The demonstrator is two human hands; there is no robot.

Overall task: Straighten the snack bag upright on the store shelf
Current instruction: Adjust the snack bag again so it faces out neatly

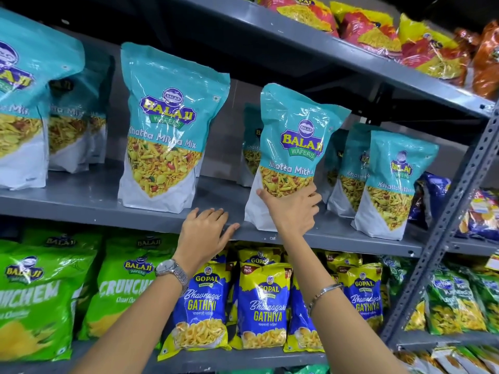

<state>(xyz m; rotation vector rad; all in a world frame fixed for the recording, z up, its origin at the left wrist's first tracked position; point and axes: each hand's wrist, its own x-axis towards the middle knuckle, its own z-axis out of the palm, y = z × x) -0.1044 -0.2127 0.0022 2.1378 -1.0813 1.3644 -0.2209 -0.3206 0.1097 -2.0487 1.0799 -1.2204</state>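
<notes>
- Shelving of grey metal fills the whole view, with three boards running from 9 o'clock to 3 o'clock and a perforated upright post at 3 o'clock.
- Green Balaji Crunchem bags stand on the lower board, at 8 o'clock.
- One teal Balaji Khatta Mitha Mix bag stands upright on the middle board, at about 10 o'clock from the centre; more bags of the same kind are at the far 9 o'clock edge.
- The held Khatta Mitha Mix bag is on the middle board, just at 2 o'clock from the centre. Its bottom touches the front part of the board and its top leans a little toward 1 o'clock.
- Another row of the same teal bags stands beside it at 3 o'clock.
- Blue and yellow Gopal Bhavnagari Gathiya bags stand on the lower board, at 6 o'clock.
- Red and yellow snack bags lie on the top board, at 1 o'clock.
- The right hand grips the lower front of the held bag, the thumb on its 9 o'clock side and the fingers closed around the 3 o'clock side.
- The left hand holds nothing; it lies open, palm down, on the front edge of the middle board, with the fingers spread.
- A silver wristwatch is on the left wrist.
- A thin silver bangle is on the right wrist.
</notes>
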